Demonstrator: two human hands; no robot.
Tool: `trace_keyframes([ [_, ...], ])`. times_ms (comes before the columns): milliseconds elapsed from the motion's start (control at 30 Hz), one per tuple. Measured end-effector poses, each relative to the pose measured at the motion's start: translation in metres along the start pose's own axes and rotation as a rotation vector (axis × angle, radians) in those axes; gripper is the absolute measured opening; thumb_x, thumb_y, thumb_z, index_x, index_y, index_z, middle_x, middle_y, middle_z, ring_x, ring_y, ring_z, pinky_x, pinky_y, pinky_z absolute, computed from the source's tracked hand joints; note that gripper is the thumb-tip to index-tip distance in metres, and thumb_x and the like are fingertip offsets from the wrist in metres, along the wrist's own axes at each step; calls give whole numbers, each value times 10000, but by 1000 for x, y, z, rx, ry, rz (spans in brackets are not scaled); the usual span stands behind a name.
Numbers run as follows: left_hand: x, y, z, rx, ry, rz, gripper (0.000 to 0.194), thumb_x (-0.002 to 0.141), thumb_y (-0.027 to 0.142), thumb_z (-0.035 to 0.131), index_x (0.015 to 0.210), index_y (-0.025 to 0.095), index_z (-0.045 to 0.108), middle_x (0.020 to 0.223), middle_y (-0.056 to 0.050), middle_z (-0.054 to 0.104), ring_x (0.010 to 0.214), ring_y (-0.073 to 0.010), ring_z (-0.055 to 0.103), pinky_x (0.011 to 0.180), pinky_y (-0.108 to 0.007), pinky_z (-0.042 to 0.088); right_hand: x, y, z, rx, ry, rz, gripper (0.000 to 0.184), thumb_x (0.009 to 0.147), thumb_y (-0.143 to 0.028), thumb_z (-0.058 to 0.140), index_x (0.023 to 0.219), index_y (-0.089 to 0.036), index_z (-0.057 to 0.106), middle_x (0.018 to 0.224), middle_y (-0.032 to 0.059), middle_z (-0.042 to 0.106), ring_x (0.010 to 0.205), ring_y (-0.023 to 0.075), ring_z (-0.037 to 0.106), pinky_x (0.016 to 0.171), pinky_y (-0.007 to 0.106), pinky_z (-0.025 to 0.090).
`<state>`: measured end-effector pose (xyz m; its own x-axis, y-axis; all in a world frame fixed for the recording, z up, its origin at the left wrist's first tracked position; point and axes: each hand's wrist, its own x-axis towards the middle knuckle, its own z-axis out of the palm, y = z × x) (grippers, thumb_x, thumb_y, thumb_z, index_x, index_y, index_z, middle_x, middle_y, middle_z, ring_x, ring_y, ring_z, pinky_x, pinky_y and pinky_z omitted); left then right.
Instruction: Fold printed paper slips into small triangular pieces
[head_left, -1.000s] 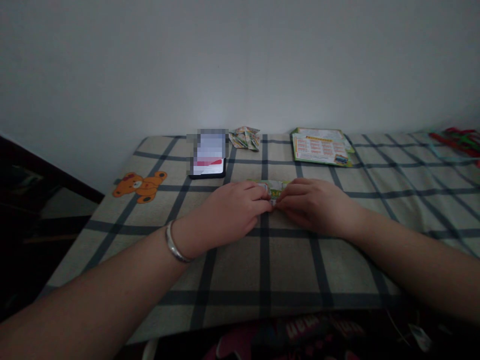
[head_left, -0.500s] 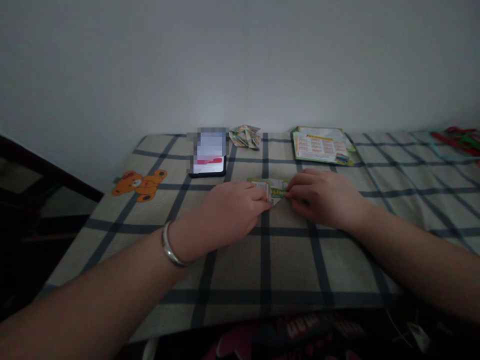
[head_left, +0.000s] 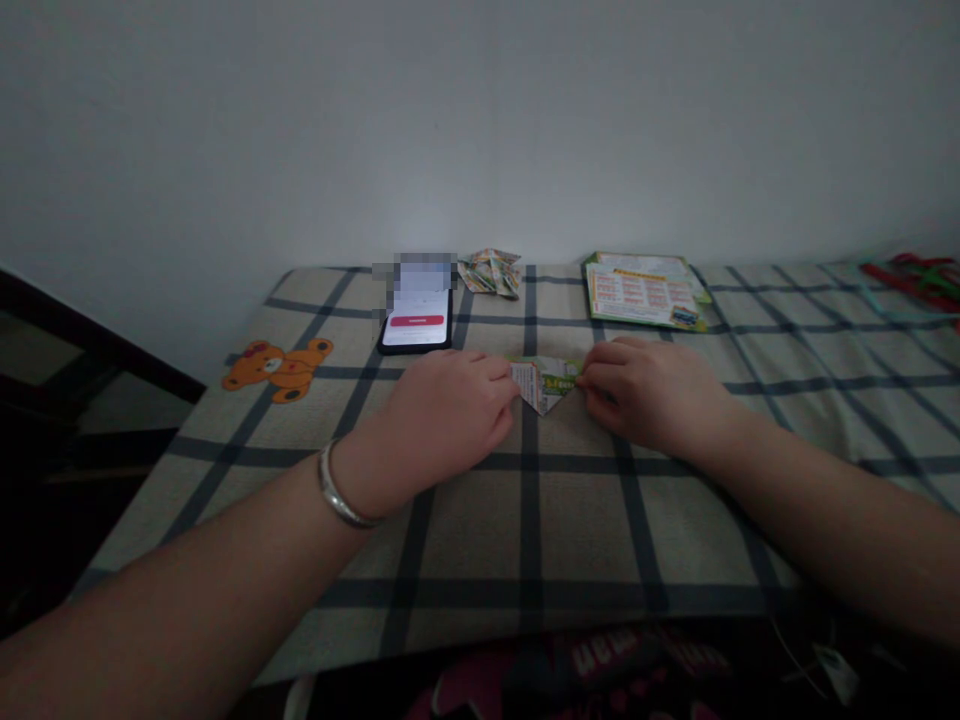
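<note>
A small piece of printed paper (head_left: 546, 383), folded to a point at its near edge, lies on the checked tablecloth between my two hands. My left hand (head_left: 457, 412) pinches its left corner, fingers closed together. Opposite it, my right hand (head_left: 649, 392) grips the right corner between thumb and fingers. Both outer corners of the paper are hidden under my fingertips. A silver bangle (head_left: 341, 488) circles my left wrist.
Behind the hands a lit phone (head_left: 416, 325) lies beside a folded paper shape (head_left: 491, 272). Farther right is a stack of printed leaflets (head_left: 641, 292). An orange bear cutout (head_left: 281, 370) rests at the left; red and green items (head_left: 926, 282) sit far right, and a wall stands behind.
My left hand has slid left from the paper's near tip to its left corner, uncovering the pointed near edge. My right hand has shifted very slightly to the right.
</note>
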<state>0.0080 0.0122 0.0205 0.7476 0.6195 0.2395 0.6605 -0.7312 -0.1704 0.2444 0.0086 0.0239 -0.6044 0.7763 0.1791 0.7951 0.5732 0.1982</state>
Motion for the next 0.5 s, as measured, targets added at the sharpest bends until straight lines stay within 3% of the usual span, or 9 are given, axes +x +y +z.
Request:
trace_keyframes([
  [267,0,-5,4,53,37,-86,213,892,231,480,946,164,676,892,-56,679,838,-229,634,680,-358,487,2,4,5,93,40,-75,180,869,-203,523,846,-142,691,977,103,688,942,248,616,781,343,457],
  [500,-1,-7,8,65,15,-102,227,914,244,455,972,166,660,934,-56,676,877,-247,636,736,-389,505,4,5,8,114,53,-74,182,891,-222,513,902,-141,675,1071,102,687,993,257,619,839,355,478],
])
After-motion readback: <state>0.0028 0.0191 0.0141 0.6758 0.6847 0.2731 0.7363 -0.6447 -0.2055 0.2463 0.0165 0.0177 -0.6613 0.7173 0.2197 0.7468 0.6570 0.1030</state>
